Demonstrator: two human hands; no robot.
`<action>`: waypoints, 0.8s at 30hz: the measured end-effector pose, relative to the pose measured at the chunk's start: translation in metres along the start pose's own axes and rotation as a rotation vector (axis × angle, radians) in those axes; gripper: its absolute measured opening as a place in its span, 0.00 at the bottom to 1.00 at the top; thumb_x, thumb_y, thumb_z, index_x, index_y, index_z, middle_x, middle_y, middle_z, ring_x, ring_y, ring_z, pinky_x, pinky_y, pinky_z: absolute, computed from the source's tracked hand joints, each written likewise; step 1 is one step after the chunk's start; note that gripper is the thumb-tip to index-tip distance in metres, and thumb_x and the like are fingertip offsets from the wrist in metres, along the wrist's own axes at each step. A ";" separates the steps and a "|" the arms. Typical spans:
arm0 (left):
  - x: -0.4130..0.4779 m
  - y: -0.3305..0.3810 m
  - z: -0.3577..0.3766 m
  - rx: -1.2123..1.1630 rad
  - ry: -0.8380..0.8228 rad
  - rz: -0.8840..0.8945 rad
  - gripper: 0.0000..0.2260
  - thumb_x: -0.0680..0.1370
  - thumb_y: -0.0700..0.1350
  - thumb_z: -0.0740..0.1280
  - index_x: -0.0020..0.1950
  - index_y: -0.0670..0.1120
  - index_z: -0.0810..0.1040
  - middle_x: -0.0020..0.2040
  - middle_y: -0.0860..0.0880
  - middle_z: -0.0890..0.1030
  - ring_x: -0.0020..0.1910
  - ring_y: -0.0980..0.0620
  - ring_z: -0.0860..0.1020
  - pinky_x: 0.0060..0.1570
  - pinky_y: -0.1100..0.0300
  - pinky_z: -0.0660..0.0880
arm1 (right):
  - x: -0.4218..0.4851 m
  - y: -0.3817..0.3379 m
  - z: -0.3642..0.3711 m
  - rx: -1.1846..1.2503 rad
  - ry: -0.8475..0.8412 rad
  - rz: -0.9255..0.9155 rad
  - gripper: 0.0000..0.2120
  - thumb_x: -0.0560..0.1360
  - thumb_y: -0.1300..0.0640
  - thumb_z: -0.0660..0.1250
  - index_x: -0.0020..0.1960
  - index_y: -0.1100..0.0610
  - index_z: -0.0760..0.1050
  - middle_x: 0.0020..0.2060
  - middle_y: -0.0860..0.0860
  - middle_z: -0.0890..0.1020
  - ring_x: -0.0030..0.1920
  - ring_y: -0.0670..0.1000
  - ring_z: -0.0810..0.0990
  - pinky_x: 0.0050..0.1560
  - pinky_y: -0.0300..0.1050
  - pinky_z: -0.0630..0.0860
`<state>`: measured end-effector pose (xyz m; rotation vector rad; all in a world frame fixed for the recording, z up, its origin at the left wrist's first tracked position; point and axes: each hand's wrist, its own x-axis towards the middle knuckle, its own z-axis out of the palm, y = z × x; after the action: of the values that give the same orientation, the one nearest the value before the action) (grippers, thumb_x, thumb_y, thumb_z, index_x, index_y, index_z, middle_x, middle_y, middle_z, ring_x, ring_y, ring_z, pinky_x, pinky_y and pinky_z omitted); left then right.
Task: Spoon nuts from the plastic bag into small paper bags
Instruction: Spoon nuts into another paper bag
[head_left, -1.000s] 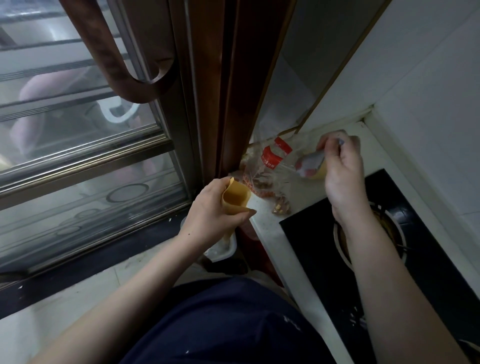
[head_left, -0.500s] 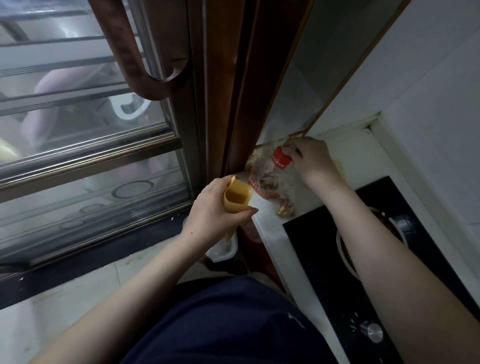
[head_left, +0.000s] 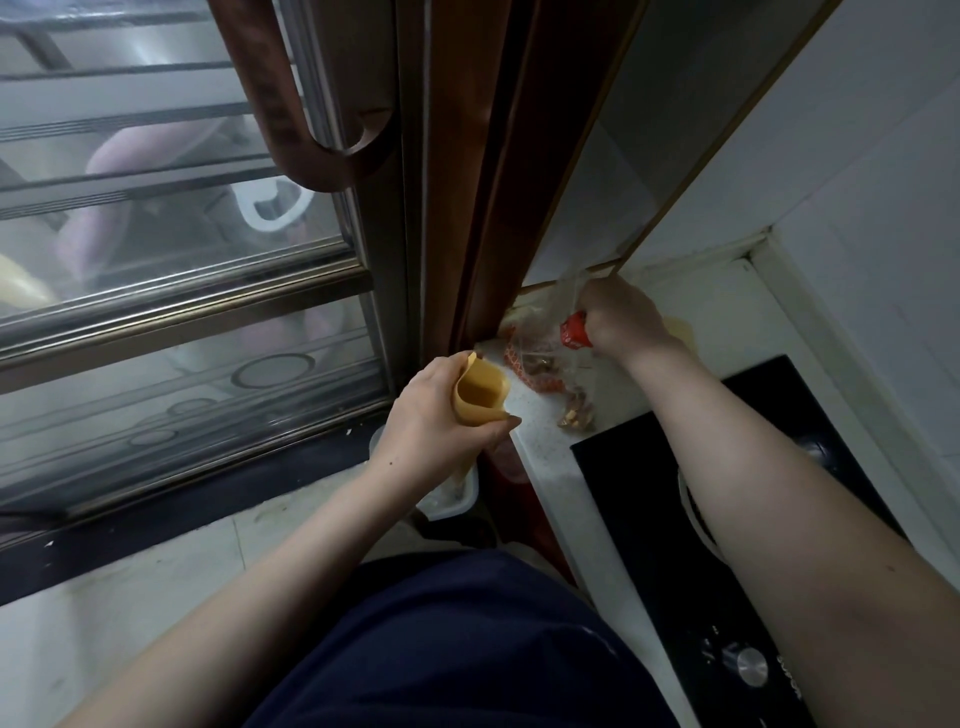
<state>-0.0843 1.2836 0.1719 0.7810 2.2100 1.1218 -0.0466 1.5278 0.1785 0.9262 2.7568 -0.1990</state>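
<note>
A person's left hand (head_left: 441, 415) holds a small tan paper bag (head_left: 480, 391) upright over the edge of the pale worktop (head_left: 550, 447), its grip curled round the bag's lower half and the mouth pinched open; no nuts can be seen inside it from here. At two o'clock from that bag, the right hand (head_left: 621, 317) reaches into the crumpled clear plastic bag with red printing (head_left: 540, 358), which lies at the worktop's far corner against the brown door frame (head_left: 488, 208). Its fingers are curled, but what they grip is hidden by the plastic, and no spoon shows. A few brown nuts (head_left: 574, 410) sit in the bag's near end, just beyond the black glass hob (head_left: 727, 519). Judged from this, filling is at an early stage: a scoop is apparently being taken, with the pour into the paper bag yet to come.
</note>
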 end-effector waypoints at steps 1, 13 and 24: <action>0.000 0.000 0.000 0.003 -0.003 -0.002 0.35 0.68 0.58 0.77 0.71 0.49 0.69 0.62 0.54 0.74 0.60 0.53 0.73 0.59 0.48 0.75 | -0.001 -0.001 0.001 -0.009 0.004 0.006 0.09 0.79 0.61 0.59 0.48 0.61 0.77 0.44 0.57 0.78 0.51 0.60 0.78 0.46 0.45 0.69; 0.000 -0.011 0.007 0.054 -0.053 -0.046 0.36 0.68 0.58 0.77 0.72 0.49 0.69 0.61 0.53 0.75 0.59 0.53 0.73 0.59 0.49 0.75 | 0.010 0.000 0.030 0.024 -0.155 0.190 0.10 0.78 0.56 0.64 0.55 0.61 0.77 0.54 0.58 0.81 0.56 0.59 0.79 0.51 0.45 0.72; 0.005 -0.020 0.014 0.066 -0.073 -0.054 0.34 0.67 0.58 0.78 0.68 0.50 0.71 0.57 0.55 0.74 0.54 0.55 0.73 0.54 0.54 0.75 | 0.003 0.047 0.027 0.657 -0.183 0.397 0.16 0.76 0.70 0.61 0.35 0.52 0.69 0.45 0.56 0.75 0.35 0.46 0.73 0.30 0.33 0.73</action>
<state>-0.0837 1.2847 0.1469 0.7725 2.2033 0.9841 -0.0154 1.5617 0.1492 1.4880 2.2890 -1.0930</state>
